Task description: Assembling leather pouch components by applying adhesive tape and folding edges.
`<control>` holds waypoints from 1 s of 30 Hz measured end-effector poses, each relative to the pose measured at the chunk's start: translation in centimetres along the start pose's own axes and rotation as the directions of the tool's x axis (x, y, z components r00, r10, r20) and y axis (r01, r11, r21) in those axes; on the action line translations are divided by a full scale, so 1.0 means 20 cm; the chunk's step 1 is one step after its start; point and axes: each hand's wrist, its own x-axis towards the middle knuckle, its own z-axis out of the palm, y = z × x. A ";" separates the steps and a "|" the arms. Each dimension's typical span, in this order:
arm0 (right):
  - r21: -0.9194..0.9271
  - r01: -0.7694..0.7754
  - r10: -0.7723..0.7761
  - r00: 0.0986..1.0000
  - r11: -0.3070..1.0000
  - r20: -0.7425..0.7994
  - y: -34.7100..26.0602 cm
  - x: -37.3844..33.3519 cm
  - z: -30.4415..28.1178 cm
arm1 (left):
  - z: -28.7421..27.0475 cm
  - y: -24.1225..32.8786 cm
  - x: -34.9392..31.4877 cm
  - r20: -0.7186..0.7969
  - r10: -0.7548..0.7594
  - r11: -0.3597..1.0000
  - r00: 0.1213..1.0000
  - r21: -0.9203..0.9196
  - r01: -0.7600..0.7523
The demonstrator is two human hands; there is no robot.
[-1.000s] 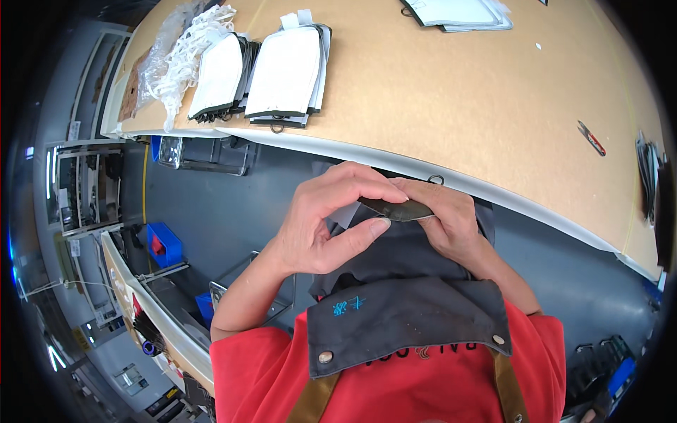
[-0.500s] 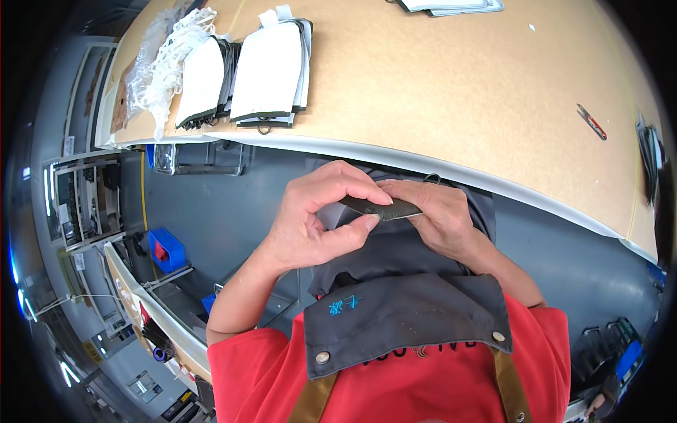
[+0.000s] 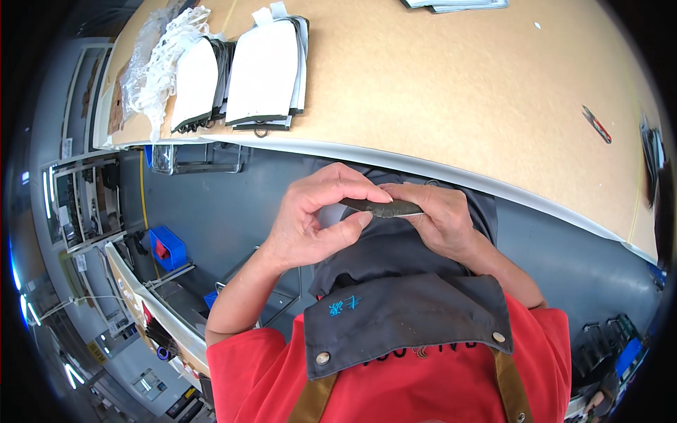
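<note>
A flat dark grey fabric piece (image 3: 392,209) with a thin pale edge is held above my lap, seen almost edge-on. My right hand (image 3: 438,215) grips its right end between thumb and fingers. Thumb and fingers of my left hand (image 3: 319,215) are pinched around its left part. A small dark loop (image 3: 431,182) shows just behind my right fingers. Most of the piece's face is hidden by the hands and the viewing angle.
On the table (image 3: 423,84) at the left lie two stacks of white, dark-edged panels (image 3: 261,70) with small rings, beside white cords (image 3: 166,74) and clear plastic. Thread snips (image 3: 598,125) and more dark panels (image 3: 652,158) lie at the right. A blue bin (image 3: 167,248) stands lower left.
My left thumb has shifted slightly left along the piece, baring more of its dark edge. The piece has tilted a little. Both hands keep their grip.
</note>
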 end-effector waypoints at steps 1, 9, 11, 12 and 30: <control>0.000 -0.001 0.001 1.000 1.000 0.000 0.00 0.00 0.00 | -0.01 0.00 0.00 0.002 -0.007 1.000 1.000 -0.026 0.007; 0.017 0.007 -0.007 1.000 1.000 0.004 0.01 0.02 0.00 | -0.04 0.02 0.02 0.056 -0.154 0.974 0.986 -0.162 0.161; 0.011 0.021 -0.021 1.000 1.000 0.007 0.01 0.03 0.00 | -0.04 0.02 0.02 0.061 -0.173 0.967 0.983 -0.178 0.181; 0.006 0.027 -0.027 1.000 1.000 0.009 0.01 0.03 0.00 | -0.04 0.01 0.02 0.066 -0.182 0.964 0.981 -0.183 0.191; 0.049 -0.053 0.050 0.997 0.997 0.065 0.01 0.06 -0.01 | -0.10 -0.01 0.06 0.143 -0.279 0.916 0.949 -0.258 0.308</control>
